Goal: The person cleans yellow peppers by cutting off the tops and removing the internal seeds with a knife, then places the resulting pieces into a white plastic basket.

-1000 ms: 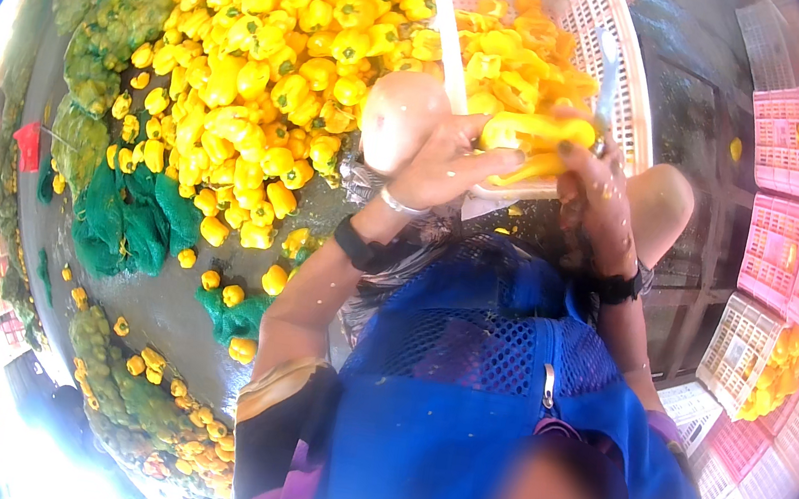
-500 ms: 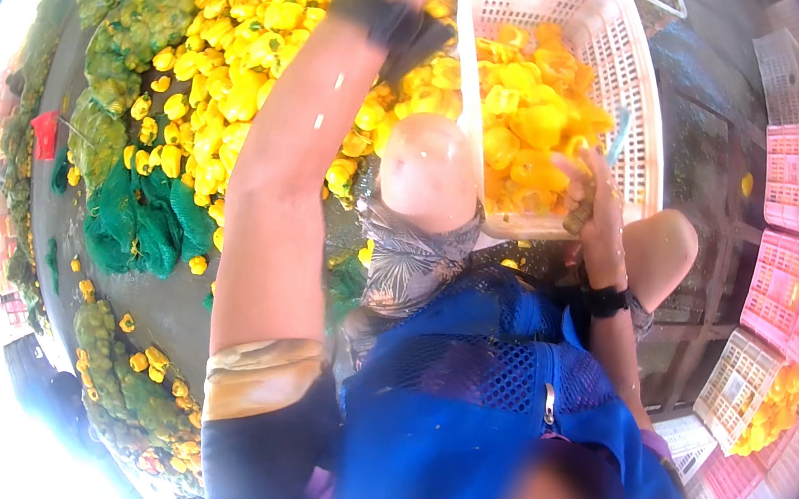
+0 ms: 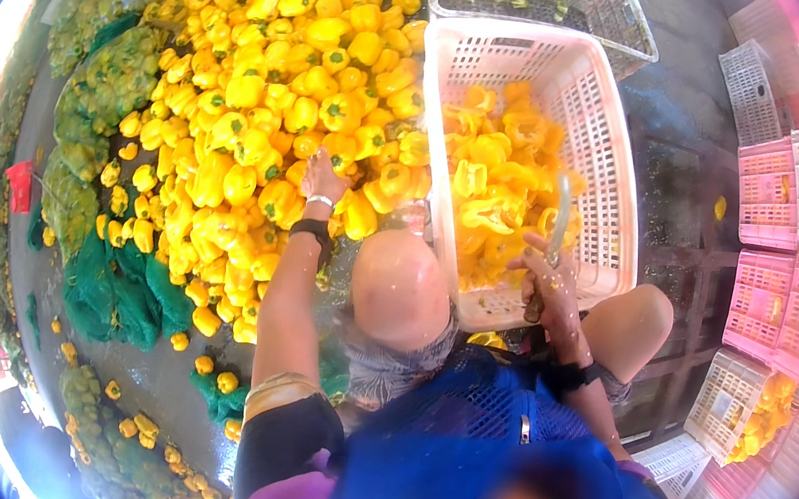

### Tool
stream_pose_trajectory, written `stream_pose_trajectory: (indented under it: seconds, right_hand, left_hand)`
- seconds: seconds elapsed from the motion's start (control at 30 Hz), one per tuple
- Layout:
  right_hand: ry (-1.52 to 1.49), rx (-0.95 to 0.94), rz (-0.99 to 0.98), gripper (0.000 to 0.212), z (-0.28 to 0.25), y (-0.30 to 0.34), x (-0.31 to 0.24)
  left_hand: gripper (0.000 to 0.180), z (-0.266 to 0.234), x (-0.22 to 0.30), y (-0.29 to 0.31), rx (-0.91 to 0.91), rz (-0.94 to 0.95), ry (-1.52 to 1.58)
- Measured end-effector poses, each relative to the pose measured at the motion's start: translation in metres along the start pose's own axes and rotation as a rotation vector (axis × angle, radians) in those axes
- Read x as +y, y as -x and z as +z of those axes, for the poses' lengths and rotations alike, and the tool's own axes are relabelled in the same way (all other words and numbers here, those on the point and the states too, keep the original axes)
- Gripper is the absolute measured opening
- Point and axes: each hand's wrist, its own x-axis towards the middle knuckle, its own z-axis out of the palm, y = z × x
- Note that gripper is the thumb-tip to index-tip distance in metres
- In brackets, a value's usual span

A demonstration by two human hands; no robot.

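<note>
Head view; clock positions are read from the centre. The floor (image 3: 175,387) is grey and smooth at 8 o'clock, with wet-looking patches. At 2 o'clock it turns dark and is crossed by straight bars. Strong light whitens the left rim.

Whole peppers (image 3: 248,93), yellow, form a broad heap directly on the floor at 11 o'clock, with strays at 8 o'clock. The left hand (image 3: 325,179) is at the heap's near edge at 10 o'clock, fingers among the peppers; whether they are clamped on one cannot be told. The right hand (image 3: 556,288), at 3 o'clock, has its fingers wrapped around the handle of a knife (image 3: 562,215), blade pointing to 12 o'clock over the crate (image 3: 437,93).

The crate, pale and slotted, stands at 1 o'clock between the knees, just beside the heap. Cut peppers (image 3: 506,168) lie inside it. A second crate (image 3: 639,39) adjoins its far end, with green scraps inside.

Filled net sacks (image 3: 103,89) line the floor at 10 o'clock; loose green netting (image 3: 116,298) lies between 8 and 9 o'clock. Pink and white stacked crates (image 3: 770,197) line the side at 3 o'clock
</note>
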Motion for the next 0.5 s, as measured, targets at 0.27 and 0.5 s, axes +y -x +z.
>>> stream_pose_trajectory:
  seconds: [0.27,0.5]
  right_hand:
    - [0.068,0.000,0.045,0.037,0.009,-0.010,0.003]
    - [0.128,-0.042,0.048,0.038,0.014,-0.010,0.009]
  left_hand:
    - [0.088,0.028,0.001,-0.022,0.178,-0.017,0.269]
    - [0.086,0.037,0.004,-0.025,0.318,-0.024,0.506]
